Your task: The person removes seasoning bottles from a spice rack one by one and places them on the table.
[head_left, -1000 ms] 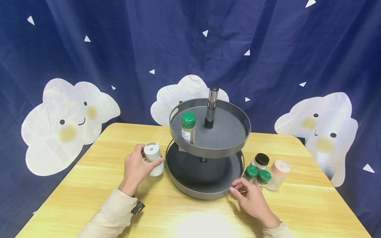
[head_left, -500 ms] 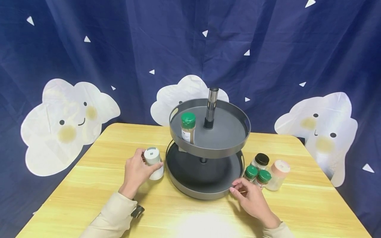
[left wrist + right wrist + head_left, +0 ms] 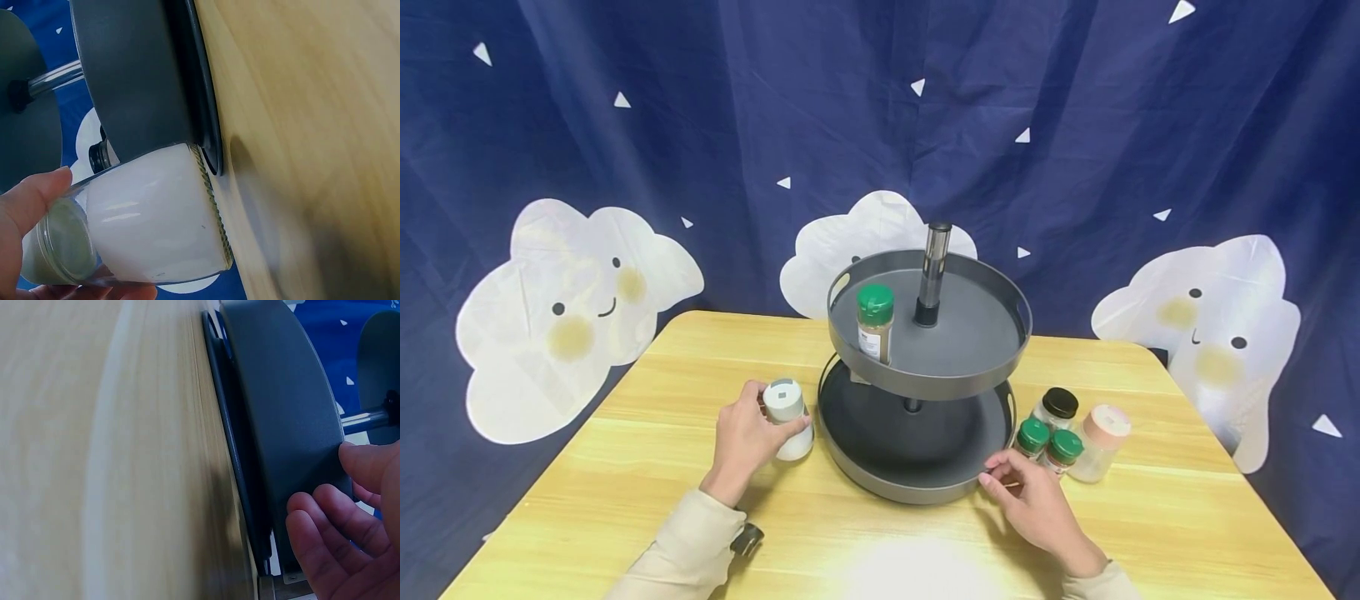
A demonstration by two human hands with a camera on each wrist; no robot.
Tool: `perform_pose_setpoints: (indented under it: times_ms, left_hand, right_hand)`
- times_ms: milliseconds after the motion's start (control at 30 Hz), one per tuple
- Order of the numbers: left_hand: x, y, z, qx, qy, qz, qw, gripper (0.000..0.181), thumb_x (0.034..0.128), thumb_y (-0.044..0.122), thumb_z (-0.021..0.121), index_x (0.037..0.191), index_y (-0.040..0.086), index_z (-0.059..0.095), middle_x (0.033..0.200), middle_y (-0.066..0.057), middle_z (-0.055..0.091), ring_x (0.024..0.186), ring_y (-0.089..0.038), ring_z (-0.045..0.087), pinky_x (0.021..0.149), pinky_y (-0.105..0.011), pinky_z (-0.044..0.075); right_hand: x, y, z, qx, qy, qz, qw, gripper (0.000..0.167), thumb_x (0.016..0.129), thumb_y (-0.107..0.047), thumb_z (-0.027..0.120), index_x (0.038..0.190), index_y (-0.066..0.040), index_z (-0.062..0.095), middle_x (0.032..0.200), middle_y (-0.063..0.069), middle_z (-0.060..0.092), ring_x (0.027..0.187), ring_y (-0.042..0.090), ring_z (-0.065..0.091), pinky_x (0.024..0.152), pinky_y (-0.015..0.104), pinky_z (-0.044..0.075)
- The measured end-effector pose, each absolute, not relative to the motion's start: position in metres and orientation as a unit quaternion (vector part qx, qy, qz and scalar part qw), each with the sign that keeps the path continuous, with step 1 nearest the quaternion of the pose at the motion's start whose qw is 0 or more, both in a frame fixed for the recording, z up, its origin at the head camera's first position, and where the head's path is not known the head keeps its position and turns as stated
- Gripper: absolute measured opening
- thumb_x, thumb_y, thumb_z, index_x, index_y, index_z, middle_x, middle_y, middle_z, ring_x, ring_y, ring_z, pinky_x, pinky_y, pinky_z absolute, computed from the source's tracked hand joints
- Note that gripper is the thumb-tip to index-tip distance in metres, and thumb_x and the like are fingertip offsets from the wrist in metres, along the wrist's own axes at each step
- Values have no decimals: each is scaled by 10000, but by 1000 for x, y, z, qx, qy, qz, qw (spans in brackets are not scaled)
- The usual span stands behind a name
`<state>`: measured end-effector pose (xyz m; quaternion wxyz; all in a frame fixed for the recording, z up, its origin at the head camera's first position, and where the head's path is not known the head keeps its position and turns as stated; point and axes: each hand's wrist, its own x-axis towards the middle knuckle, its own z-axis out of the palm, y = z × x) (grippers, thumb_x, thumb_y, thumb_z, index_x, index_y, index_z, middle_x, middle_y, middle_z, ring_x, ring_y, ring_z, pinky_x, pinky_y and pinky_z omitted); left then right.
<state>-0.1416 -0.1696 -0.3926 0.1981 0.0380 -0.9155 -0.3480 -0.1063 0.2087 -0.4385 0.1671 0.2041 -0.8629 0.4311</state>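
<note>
The white jar [image 3: 796, 443], held fast in the left hand [image 3: 745, 437], has moved a bit nearer or lower but is still outside the bottom tray [image 3: 910, 446], just left, while the right hand [image 3: 1034, 503] pinches its near right edge.

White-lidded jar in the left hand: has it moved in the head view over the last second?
Yes: the white-lidded jar has shifted lower in the head view, judged against the two-tier rack, which stays put.

Cloud-print navy curtain [image 3: 850, 100] behind wood-grain table [image 3: 587, 483].
</note>
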Motion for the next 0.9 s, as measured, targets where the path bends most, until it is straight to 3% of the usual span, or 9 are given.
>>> perform_pose_setpoints:
  times_ms: [567, 900]
  left_hand:
    - [-137, -171, -397, 41, -917, -351, 187, 606, 657, 301, 891, 1052, -21, 563, 891, -156, 673, 772, -317, 624, 630, -415, 501]
    - [-138, -170, -401, 44, -918, -351, 180, 620, 659, 313, 888, 1066, -18, 557, 950, -169, 677, 829, -344, 634, 667, -444, 513]
  right_hand:
    - [-104, 207, -435, 199, -862, 437, 160, 174, 803, 46, 734, 908, -52, 637, 740, -103, 622, 650, 39, 625, 571, 241, 569]
    - [-105, 208, -437, 196, -861, 445, 152, 167, 810, 40, 732, 909, -55, 637, 743, -104, 619, 649, 40, 624, 572, 233, 567]
